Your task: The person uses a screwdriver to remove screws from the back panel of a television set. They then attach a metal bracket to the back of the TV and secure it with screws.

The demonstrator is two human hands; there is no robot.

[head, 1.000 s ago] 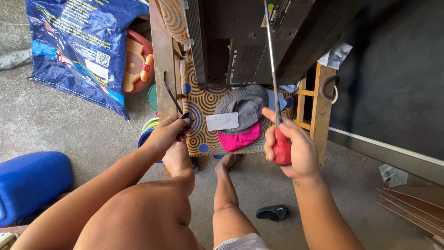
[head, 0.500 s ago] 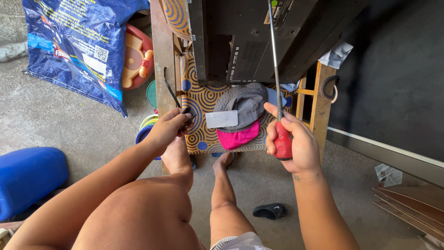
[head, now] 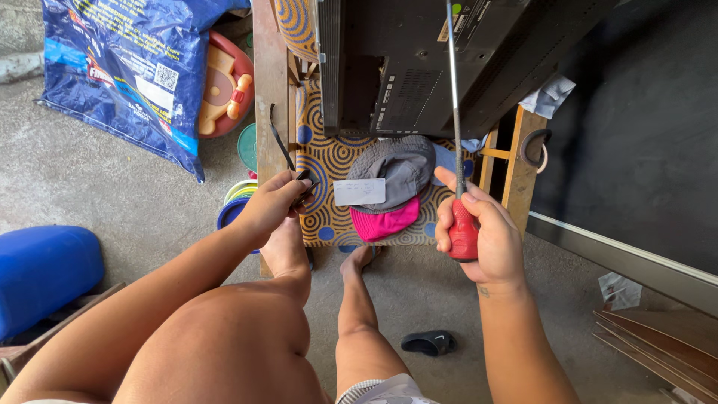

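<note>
My right hand (head: 482, 236) grips the red handle of a long screwdriver (head: 455, 112), whose thin metal shaft points up toward the back of a black television (head: 419, 67). My left hand (head: 275, 200) pinches a small dark piece with a thin black strap (head: 280, 144) trailing upward from it. Both hands hover above a patterned orange and blue cloth (head: 329, 161) on which lie a grey cap (head: 400, 168), a pink cap (head: 385, 223) and a white card (head: 359, 191). My knees and bare feet are below the hands.
A blue printed sack (head: 123, 71) leans at upper left beside a red plastic toy (head: 221, 86). A blue jerrycan (head: 45, 273) lies at left, stacked coloured bowls (head: 235, 202) by my left hand, a black slipper (head: 430, 343) on the concrete floor, a wooden frame (head: 516, 161) right.
Both hands stay in much the same pose; my right hand with the screwdriver has shifted slightly, and the view has tilted a little.
</note>
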